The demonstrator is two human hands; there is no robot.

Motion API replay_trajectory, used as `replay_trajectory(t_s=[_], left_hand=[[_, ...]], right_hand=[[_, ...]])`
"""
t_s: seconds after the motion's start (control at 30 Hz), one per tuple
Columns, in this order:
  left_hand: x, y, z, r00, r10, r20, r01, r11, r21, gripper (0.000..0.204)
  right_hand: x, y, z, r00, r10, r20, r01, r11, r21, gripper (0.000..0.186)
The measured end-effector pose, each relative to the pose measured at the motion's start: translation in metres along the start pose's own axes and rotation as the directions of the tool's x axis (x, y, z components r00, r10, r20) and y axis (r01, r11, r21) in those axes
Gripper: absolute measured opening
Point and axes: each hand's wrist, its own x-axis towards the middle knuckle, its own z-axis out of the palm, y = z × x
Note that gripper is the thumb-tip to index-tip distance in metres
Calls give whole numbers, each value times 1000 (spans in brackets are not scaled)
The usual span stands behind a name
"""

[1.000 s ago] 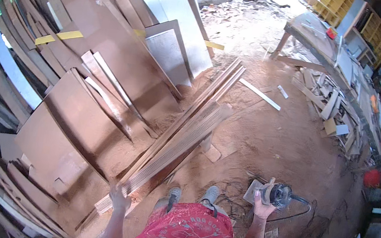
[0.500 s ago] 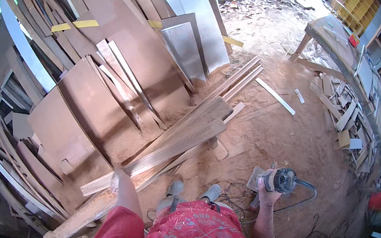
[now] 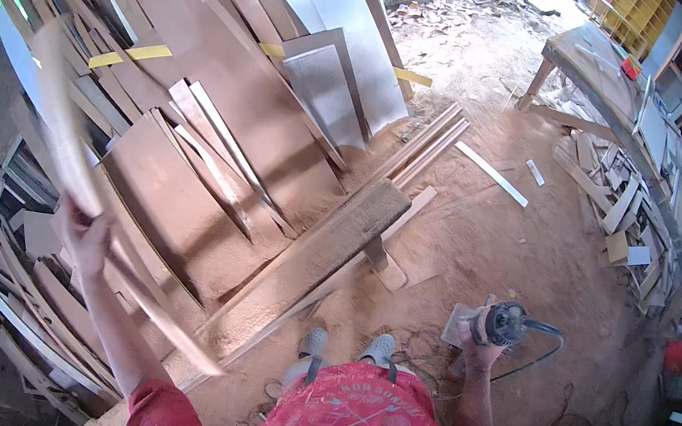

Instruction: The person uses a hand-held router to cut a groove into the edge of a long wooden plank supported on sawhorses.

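My left hand (image 3: 90, 243) is raised at the left, its fingers closed around a long wooden board (image 3: 71, 143). Motion smears the board, which slants from the upper left down toward the thick beam. Low at my right side, my right hand (image 3: 478, 352) grips a corded power tool (image 3: 505, 323) with a dark round body and a flat plate; its exact kind is not clear. A black cord runs from the tool. Between the hands lies the thick wooden beam (image 3: 347, 234), dusted with sawdust, its top bare in front of my feet.
Large panels (image 3: 228, 79) and many boards lean at the left. Narrow strips (image 3: 427, 151) lie beyond the beam. A worktable (image 3: 595, 70) stands at the far right above a pile of offcuts (image 3: 620, 195). Cables (image 3: 567, 418) trail over the sawdust-covered ground near a red object (image 3: 680, 356).
My left hand has lifted the board off the beam and swung it up and to the left. The right hand and power tool have stayed nearly in place.
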Motion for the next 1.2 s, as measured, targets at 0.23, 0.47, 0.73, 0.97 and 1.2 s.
replay_trajectory(t_s=[0.23,0.47,0.73,0.97,1.2], left_hand=[[-86,-80,207,640,-325,696,81,930,359,112],[-227,-198,338,404,-381,832,-86,890,449,143],[-231,-212,338,269,-245,931,-174,939,297,140],[-210,-249,327,280,-171,945,-150,964,219,140],[-230,-80,332,296,292,910,207,910,-359,142]], right_hand=[[-9,-35,28,998,52,-35,-44,980,196,72],[-35,-59,9,999,24,-41,-27,997,-77,63],[-47,-80,21,983,-94,-158,100,995,26,77],[-33,-132,64,981,-129,-144,135,990,30,69],[-19,-193,91,991,-121,-62,115,989,-92,55]])
